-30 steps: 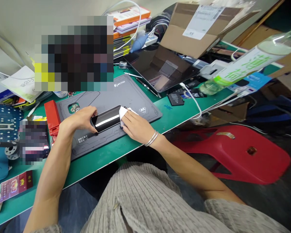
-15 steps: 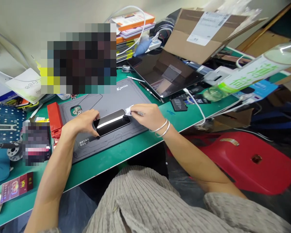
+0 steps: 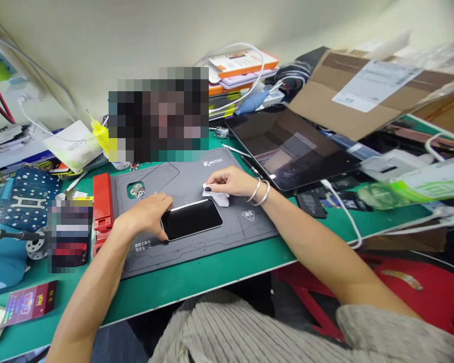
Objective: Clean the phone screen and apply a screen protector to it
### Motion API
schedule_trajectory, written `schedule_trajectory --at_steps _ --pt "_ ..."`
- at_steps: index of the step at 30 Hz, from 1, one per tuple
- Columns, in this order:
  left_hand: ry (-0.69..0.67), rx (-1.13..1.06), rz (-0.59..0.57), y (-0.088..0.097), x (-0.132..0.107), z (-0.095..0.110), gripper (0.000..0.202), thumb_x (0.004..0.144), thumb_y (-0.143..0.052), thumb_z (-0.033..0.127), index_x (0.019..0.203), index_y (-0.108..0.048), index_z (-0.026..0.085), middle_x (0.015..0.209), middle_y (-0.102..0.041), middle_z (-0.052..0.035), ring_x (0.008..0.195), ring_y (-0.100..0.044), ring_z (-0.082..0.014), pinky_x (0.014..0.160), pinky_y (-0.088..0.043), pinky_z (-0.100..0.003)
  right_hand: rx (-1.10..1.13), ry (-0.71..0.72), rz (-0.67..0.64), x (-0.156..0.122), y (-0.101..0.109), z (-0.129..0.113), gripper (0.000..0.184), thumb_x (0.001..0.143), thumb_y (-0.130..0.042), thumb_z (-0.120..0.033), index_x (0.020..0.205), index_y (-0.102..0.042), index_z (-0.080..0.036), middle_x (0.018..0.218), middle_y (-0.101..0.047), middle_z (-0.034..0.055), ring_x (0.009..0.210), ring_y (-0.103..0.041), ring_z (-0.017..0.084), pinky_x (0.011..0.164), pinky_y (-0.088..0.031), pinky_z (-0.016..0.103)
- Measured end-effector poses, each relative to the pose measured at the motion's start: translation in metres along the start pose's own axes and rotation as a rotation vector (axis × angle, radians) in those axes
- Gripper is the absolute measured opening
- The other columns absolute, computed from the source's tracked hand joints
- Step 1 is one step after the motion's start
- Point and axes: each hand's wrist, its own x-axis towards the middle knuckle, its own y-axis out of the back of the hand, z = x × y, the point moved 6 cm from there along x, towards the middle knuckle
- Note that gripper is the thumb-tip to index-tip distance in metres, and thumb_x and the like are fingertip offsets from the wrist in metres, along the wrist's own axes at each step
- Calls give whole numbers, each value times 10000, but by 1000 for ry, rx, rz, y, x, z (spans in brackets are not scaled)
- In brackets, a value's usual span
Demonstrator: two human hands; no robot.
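Observation:
A smartphone [image 3: 192, 220] with a dark screen lies on the grey work mat [image 3: 212, 252]. My left hand [image 3: 148, 214] grips its left end, thumb along the near edge and fingers at the far edge. My right hand [image 3: 229, 182] pinches a small white wipe [image 3: 221, 198], just beyond the phone's far right corner. Part of the wipe hangs below the fingers, apart from the screen or barely beside it; I cannot tell which. Two silver bangles [image 3: 260, 191] circle my right wrist.
A red tool [image 3: 102, 206] stands at the mat's left edge. Behind to the right lies a large dark tablet-like panel [image 3: 287, 146], with a cardboard box [image 3: 378, 96] beyond. A plastic bottle [image 3: 419, 184] lies at right. A small printed box [image 3: 30, 305] sits front left.
My right hand has moved off the phone's right end toward its far side, with the wipe now hanging more spread out. My left hand still holds the phone. The view has shifted.

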Motion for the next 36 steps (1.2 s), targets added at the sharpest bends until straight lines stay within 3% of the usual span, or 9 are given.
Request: schedule_trajectory --at_steps 4,18,27,36 --pt "21 -9 -12 0 -2 2 588 540 -864 348 969 -478 234 1066 -563 -48 997 -544 -269 785 -425 -344 77 -14 -16 -2 -4 5 443 741 -655 -612 732 -679 -170 556 -608 0 444 -504 103 396 -384 230" --pt "65 3 -11 1 -6 2 627 514 -887 361 965 -468 240 1063 -562 -41 981 -546 -257 756 -429 -331 99 74 11 2 -6 3 284 753 -677 -452 708 -679 -172 580 -612 4 518 -507 112 481 -387 245" --pt "36 -4 41 -3 -8 -2 658 508 -901 388 966 -453 240 1037 -560 -19 955 -544 -233 756 -415 -306 78 102 55 0 -3 0 351 732 -672 -518 715 -677 -167 601 -628 19 529 -539 130 471 -401 248" --pt "32 -22 39 -3 -8 -1 661 508 -904 382 963 -448 235 1043 -554 -19 970 -529 -227 756 -397 -291 57 109 48 4 -5 5 304 716 -674 -482 694 -688 -179 603 -628 18 530 -527 129 489 -391 254"
